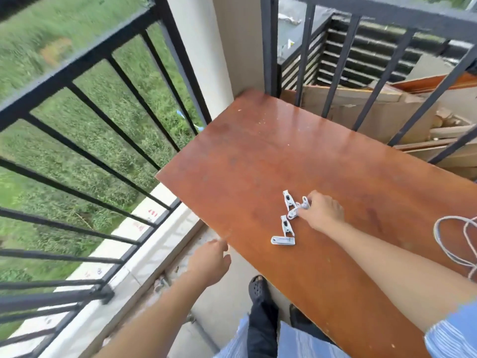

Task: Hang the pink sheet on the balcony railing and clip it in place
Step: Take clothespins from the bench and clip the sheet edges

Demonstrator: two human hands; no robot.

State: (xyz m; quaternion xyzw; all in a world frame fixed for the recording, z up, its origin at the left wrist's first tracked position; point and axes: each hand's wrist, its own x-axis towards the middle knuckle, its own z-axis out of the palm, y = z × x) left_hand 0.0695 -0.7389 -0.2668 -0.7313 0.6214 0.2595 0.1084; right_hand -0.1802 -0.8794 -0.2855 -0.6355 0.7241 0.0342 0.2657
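Note:
Several white clips lie on a reddish-brown wooden table [258, 156]. One clip [283, 240] lies flat nearest me, another [285, 225] just beyond it, and a third [287, 199] farther out. My right hand [321, 211] reaches over the table and its fingers pinch a clip [299, 208] in the cluster. My left hand [210, 262] hovers with relaxed fingers by the table's near left edge, holding nothing. The black balcony railing [77, 63] runs along the left. No pink sheet is in view.
A second black railing [387, 14] stands behind the table, with cardboard and wood scraps [387, 117] beyond it. A white coiled cord [456, 244] lies at the table's right edge. A cream pillar [204, 60] stands in the corner. My black shoe [258, 288] is on the concrete floor.

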